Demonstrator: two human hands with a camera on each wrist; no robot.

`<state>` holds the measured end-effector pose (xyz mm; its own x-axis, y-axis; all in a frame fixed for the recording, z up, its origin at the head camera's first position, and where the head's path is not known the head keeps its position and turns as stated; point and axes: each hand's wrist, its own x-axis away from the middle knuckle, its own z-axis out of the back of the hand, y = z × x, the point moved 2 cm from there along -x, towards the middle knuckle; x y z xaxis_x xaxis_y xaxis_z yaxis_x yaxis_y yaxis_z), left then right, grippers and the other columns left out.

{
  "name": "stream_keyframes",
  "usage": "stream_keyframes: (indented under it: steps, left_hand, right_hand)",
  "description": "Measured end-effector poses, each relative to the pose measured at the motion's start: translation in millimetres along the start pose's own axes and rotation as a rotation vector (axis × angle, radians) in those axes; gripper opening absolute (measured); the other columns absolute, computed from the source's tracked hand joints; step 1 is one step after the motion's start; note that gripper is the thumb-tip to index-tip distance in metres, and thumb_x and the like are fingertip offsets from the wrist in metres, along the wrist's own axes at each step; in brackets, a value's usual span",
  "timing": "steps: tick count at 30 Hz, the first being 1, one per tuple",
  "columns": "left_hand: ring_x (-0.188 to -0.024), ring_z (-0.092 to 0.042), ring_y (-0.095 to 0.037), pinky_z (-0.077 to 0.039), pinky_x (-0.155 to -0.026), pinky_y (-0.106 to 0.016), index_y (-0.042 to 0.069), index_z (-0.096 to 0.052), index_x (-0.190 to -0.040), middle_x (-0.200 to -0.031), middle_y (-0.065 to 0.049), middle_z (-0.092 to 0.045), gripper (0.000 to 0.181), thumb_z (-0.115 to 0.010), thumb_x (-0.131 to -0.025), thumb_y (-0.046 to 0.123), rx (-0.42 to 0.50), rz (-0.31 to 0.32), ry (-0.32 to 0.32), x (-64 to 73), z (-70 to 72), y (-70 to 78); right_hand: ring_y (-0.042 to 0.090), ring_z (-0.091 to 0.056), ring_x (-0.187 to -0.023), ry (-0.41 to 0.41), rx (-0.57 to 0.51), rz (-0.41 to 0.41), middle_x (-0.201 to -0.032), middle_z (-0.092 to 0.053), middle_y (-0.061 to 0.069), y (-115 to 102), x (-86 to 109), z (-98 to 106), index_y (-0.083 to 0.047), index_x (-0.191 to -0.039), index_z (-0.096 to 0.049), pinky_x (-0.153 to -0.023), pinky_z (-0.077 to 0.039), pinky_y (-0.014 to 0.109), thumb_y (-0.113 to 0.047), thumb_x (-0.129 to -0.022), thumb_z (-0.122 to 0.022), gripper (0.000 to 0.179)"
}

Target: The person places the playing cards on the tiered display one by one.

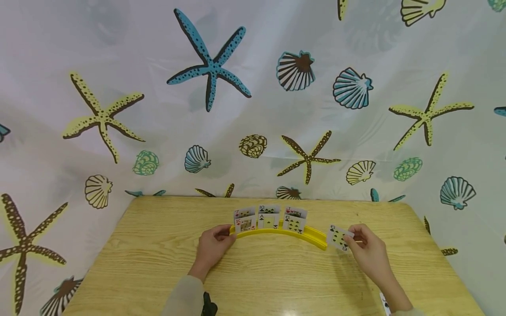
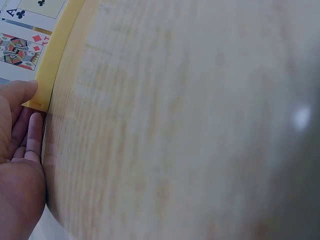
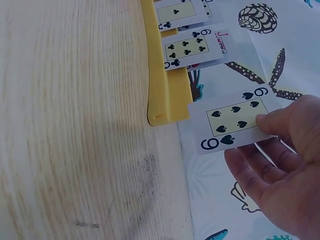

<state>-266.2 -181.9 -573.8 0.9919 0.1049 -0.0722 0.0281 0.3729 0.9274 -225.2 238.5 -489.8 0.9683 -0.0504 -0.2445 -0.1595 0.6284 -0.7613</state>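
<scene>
A curved yellow card holder [image 1: 315,236] lies on the table, with several playing cards upright in two rows. Its front row shows a king of diamonds [image 1: 245,224], an ace of clubs [image 1: 268,220] and a six of clubs [image 3: 189,49]; a seven, a ten and a jack [image 1: 295,212] stand behind. At the holder's left end, my left hand [image 1: 213,246] pinches it, thumb [image 2: 22,91] on the front. My right hand [image 1: 371,253] holds a six of spades [image 3: 232,120] between thumb and fingers, tilted in the air just beyond the holder's right end.
Another card [image 1: 384,303] lies near the front right, partly hidden by my right forearm. Behind the wooden table [image 1: 158,245] hangs a white cloth [image 1: 253,114] printed with starfish and shells. A small dark object [image 1: 209,306] shows by my left sleeve.
</scene>
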Motion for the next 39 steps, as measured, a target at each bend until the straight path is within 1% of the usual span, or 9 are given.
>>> stream_keyframes:
  steps: [7,13,17,22,28,30,33,35,39]
  left_hand:
    - [-0.105,-0.074,-0.025,-0.061,-0.090,-0.034,0.004,-0.073,-0.131,-0.121,-0.016,-0.076,0.037,-0.079,-0.096,0.016,0.005,0.002,-0.003,-0.1,0.4,0.3]
    - [-0.104,-0.074,-0.025,-0.061,-0.091,-0.035,0.004,-0.073,-0.131,-0.121,-0.015,-0.076,0.037,-0.079,-0.096,0.016,-0.001,0.009,-0.002,0.0,-0.5,-1.2]
    - [-0.105,-0.074,-0.026,-0.061,-0.091,-0.036,0.003,-0.073,-0.131,-0.121,-0.016,-0.076,0.037,-0.078,-0.097,0.016,-0.004,0.006,-0.002,0.1,-0.9,-2.2]
    - [-0.104,-0.074,-0.024,-0.061,-0.090,-0.035,0.005,-0.074,-0.131,-0.120,-0.014,-0.076,0.037,-0.079,-0.096,0.017,-0.010,0.011,0.003,-1.0,-0.6,-3.1]
    - [-0.103,-0.074,-0.023,-0.061,-0.090,-0.035,0.004,-0.074,-0.130,-0.119,-0.015,-0.077,0.036,-0.079,-0.096,0.016,-0.013,0.008,0.009,-1.0,-0.7,-2.4]
    - [-0.102,-0.074,-0.023,-0.061,-0.089,-0.035,0.004,-0.074,-0.130,-0.119,-0.015,-0.077,0.036,-0.079,-0.096,0.016,-0.011,0.008,0.011,-0.3,-0.5,-1.6]
    - [-0.102,-0.074,-0.024,-0.061,-0.088,-0.034,0.003,-0.074,-0.129,-0.118,-0.016,-0.077,0.035,-0.078,-0.096,0.015,-0.009,0.001,0.014,0.2,-0.3,-1.2]
    - [-0.102,-0.074,-0.023,-0.061,-0.088,-0.033,0.004,-0.075,-0.129,-0.118,-0.015,-0.077,0.035,-0.078,-0.096,0.015,-0.006,0.012,0.014,0.0,-0.1,-0.7]
    - [-0.102,-0.074,-0.024,-0.061,-0.087,-0.032,0.004,-0.075,-0.129,-0.119,-0.015,-0.077,0.035,-0.078,-0.096,0.015,-0.006,0.018,0.012,-1.1,-0.2,-0.3]
  right_hand:
    - [0.010,-0.069,-0.097,0.018,-0.035,0.027,-0.109,-0.074,0.011,-5,-7.4,-5,-0.006,-0.111,-0.066,-0.080,-0.054,0.014,-0.008,-0.103,-0.069,0.010]
    - [0.007,-0.067,-0.095,0.028,-0.042,0.032,-0.107,-0.074,0.011,-8,-14.7,-8,-0.005,-0.110,-0.065,-0.079,-0.054,0.014,-0.008,-0.102,-0.069,0.008]
    - [0.009,-0.067,-0.094,0.021,-0.051,0.034,-0.107,-0.073,0.013,-8,-19.9,-11,-0.004,-0.109,-0.065,-0.078,-0.054,0.015,-0.006,-0.102,-0.069,0.009]
    - [0.013,-0.068,-0.095,0.005,-0.051,0.022,-0.107,-0.073,0.013,-8,-23.9,-17,-0.004,-0.111,-0.065,-0.079,-0.054,0.014,-0.007,-0.102,-0.069,0.010]
    - [0.011,-0.068,-0.095,0.010,-0.048,0.029,-0.107,-0.072,0.012,-7,-27.3,-23,-0.004,-0.111,-0.066,-0.080,-0.054,0.014,-0.007,-0.102,-0.069,0.010]
    - [0.013,-0.068,-0.096,0.009,-0.051,0.024,-0.107,-0.072,0.012,-8,-28.7,-25,-0.005,-0.112,-0.066,-0.081,-0.054,0.014,-0.008,-0.103,-0.069,0.010]
    - [0.019,-0.069,-0.100,0.004,-0.056,0.018,-0.109,-0.072,0.013,-10,-30.5,-28,-0.005,-0.112,-0.066,-0.082,-0.056,0.017,-0.009,-0.103,-0.068,0.010]
    - [0.023,-0.070,-0.102,0.000,-0.064,0.012,-0.109,-0.072,0.014,-11,-31.5,-30,-0.004,-0.112,-0.066,-0.083,-0.057,0.020,-0.009,-0.104,-0.068,0.010]
    - [0.025,-0.069,-0.103,-0.005,-0.070,-0.006,-0.110,-0.072,0.014,-13,-32.1,-34,-0.005,-0.112,-0.065,-0.084,-0.057,0.021,-0.010,-0.104,-0.067,0.009]
